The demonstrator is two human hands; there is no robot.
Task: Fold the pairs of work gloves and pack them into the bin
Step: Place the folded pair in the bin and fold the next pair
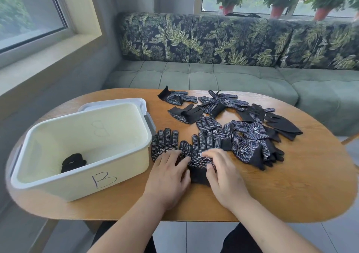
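- Two gloves are lying dotted-side up on the table (291, 184), just right of the bin (81, 184): the left glove (164, 142) and the right glove (202, 146). Their fingers are pointing away from the person, and they are probably being lined up as a matching pair before folding.
- The left hand (167, 172) is lying flat with its fingers spread. It is covering the left glove's lower edge and reaching the thumb side of the right glove, seemingly pinning the fabric so nothing is sliding.
- The right hand (223, 175) is pressing on the right glove's palm with straight, loosely spread fingers, its thumb lying by the black cuff. Neither hand is pinching anything.
- One folded bundle (72, 162) is sitting on the bin's floor near its front left corner, so packing is looking barely begun.
- Many loose gloves (250, 142) are lying heaped and scattered to the right and beyond, within reach and waiting to be paired.
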